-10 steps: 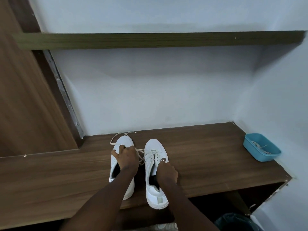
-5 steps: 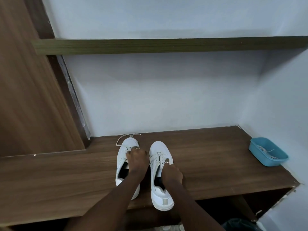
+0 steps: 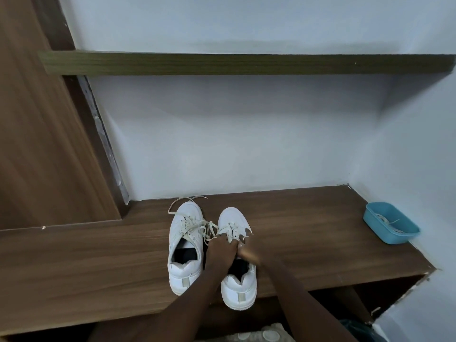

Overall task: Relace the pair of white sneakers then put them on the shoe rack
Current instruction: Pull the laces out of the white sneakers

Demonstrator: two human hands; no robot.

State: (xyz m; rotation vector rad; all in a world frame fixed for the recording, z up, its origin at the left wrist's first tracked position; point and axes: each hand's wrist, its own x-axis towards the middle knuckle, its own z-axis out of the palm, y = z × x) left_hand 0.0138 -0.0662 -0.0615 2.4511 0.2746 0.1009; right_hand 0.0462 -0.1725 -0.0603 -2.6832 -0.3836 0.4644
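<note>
Pair of white smooth-upper low-top sneakers sits side by side on the brown wood-grain laminate surface [image 3: 308, 230], toes to the rear edge, nearer its left end.
- left white sneaker [image 3: 186, 219]: left-shoe laces [image 3: 195, 225] are cream, flat and slack. One loop lies past the toe near the rear edge, and one strand crosses to the other shoe.
- right white sneaker [image 3: 232, 217]: heel pokes just over the front edge.
- Grey-beige rectangular heel patches [image 3: 185, 282]; any print is too small to read.
- left hand [image 3: 220, 249]: over the right sneaker's throat, fingers curled onto the right-shoe laces [image 3: 232, 230].
- right hand [image 3: 249, 255]: just beside it at the same shoe. It is motion-blurred, so I can't tell the state of its fingers.
- blue rectangular plastic tray [image 3: 392, 239]: far right end, against the pale matte wall [image 3: 234, 132], holding spare white laces [image 3: 385, 219].
- dark olive wood shelf [image 3: 246, 64]: overhead.
- brown laminate panel [image 3: 37, 144]: on the left.
</note>
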